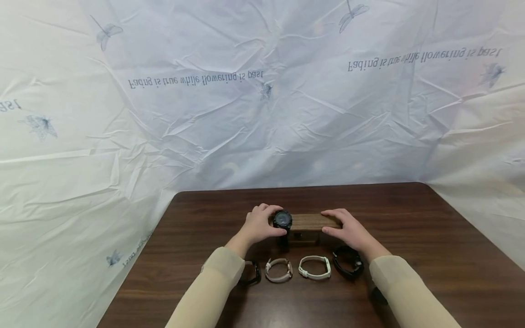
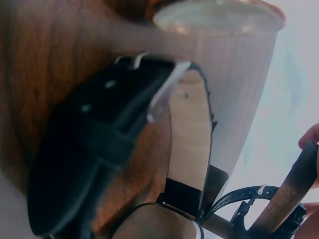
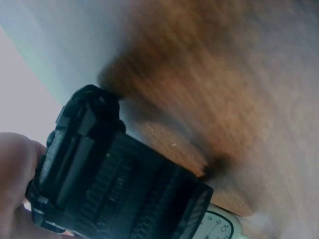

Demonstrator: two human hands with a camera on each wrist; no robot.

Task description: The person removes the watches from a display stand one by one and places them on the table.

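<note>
Four watches [image 1: 298, 267] lie in a row on the counter [image 1: 430, 237], closest to us. Behind them, the left hand [image 1: 258, 225] curls around a black watch [image 1: 282, 220] on a wooden bar [image 1: 313, 221], while the right hand [image 1: 348, 227] rests flat on the bar's other end. That watch looks light with a bendy strap, so hold its hard round case.

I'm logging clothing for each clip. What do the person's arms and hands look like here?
Both arms wear long, plain beige sleeves, left sleeve and right sleeve, ending at the wrists. The left hand and right hand are bare: no gloves, rings or markings visible.
</note>
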